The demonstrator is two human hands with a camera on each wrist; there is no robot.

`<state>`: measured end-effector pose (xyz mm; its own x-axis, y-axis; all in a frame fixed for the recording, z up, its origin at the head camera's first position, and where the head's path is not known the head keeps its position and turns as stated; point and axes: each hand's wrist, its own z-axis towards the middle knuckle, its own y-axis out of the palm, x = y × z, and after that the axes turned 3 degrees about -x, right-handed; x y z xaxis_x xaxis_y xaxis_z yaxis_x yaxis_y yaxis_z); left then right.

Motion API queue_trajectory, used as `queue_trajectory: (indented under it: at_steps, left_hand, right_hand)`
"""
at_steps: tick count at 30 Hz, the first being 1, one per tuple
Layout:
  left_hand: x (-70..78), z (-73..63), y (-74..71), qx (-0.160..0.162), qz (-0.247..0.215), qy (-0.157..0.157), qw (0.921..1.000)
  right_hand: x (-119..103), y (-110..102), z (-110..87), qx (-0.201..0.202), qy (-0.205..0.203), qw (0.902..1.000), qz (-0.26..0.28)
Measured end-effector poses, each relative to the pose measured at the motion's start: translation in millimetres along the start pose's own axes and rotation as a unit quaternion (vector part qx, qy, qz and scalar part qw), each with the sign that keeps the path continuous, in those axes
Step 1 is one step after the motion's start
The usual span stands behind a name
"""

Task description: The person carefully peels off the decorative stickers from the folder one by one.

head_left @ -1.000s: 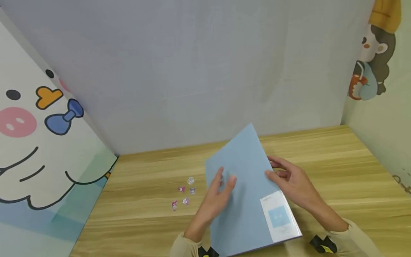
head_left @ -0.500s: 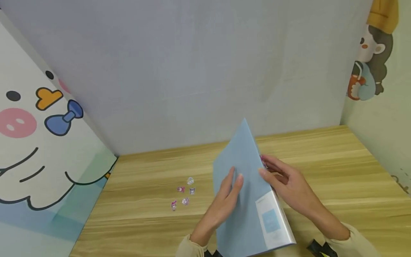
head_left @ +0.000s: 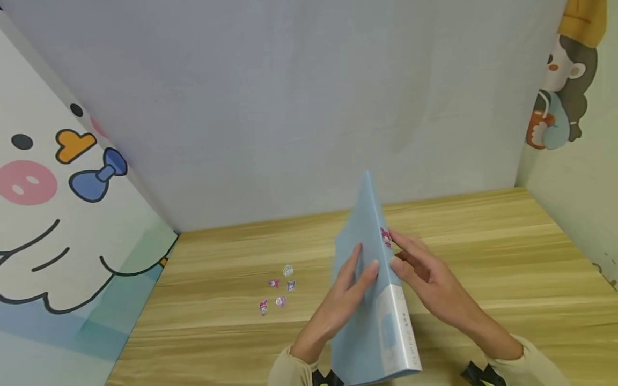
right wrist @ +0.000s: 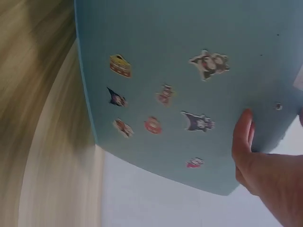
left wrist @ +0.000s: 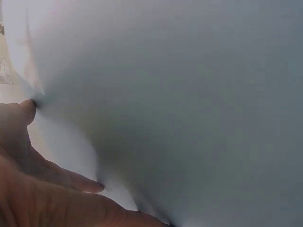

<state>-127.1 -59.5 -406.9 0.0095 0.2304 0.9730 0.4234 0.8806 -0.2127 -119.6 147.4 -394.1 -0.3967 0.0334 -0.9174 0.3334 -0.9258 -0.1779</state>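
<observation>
A light blue file folder (head_left: 352,300) stands tilted on its lower edge, its spine turned toward me. My left hand (head_left: 340,300) rests its nearly straight fingers and thumb against the left cover; in the left wrist view its fingertips (left wrist: 97,186) touch the pale surface. My right hand (head_left: 434,281) grips the folder by its spine, thumb near the edge and fingers around the far side. High on the spine is a pink character sticker (head_left: 385,237). The right wrist view shows the other cover with several cartoon stickers (right wrist: 199,122) on it.
Several small loose stickers (head_left: 273,283) lie on the wooden table (head_left: 217,338), left of the folder. A grey-white wall (head_left: 289,107) stands behind the table, with cartoon-printed panels (head_left: 96,246) at the left and right.
The folder has swung round so its spine faces me and its left cover looks narrower. The pink sticker on the spine has come into view. My left hand has shifted right with the cover.
</observation>
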Motion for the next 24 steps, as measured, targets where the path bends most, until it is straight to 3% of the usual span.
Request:
queue_trajectory:
  at_steps: [5, 11, 14, 18, 21, 24]
  left_hand:
    - [2.8, 2.4, 0.5, 0.007, 0.011, 0.019, 0.9997]
    - [9.5, 0.7, 1.6, 0.028, 0.070, 0.076, 0.9942]
    - [16.4, -5.2, 1.5, 0.021, 0.068, 0.086, 0.9937]
    - [23.4, -12.8, 0.6, -0.025, -0.030, 0.072, 0.9967]
    - [24.8, -15.1, 0.5, -0.061, -0.111, 0.058, 0.9903]
    - [24.0, -15.9, 0.5, -0.077, -0.132, 0.049, 0.9870]
  right_hand:
    - [2, 2, -2.2, -0.025, -0.025, 0.9989, 0.031]
    - [2, 5, -2.2, -0.085, -0.095, 0.9886, 0.080]
    - [1, 9, -1.2, -0.096, -0.128, 0.9854, 0.058]
    - [0, 14, -2.4, -0.093, -0.140, 0.9855, -0.024]
    - [1, 17, -4.7, -0.090, -0.116, 0.9867, -0.070]
    - [1, 17, -5.4, -0.087, -0.092, 0.9870, -0.099]
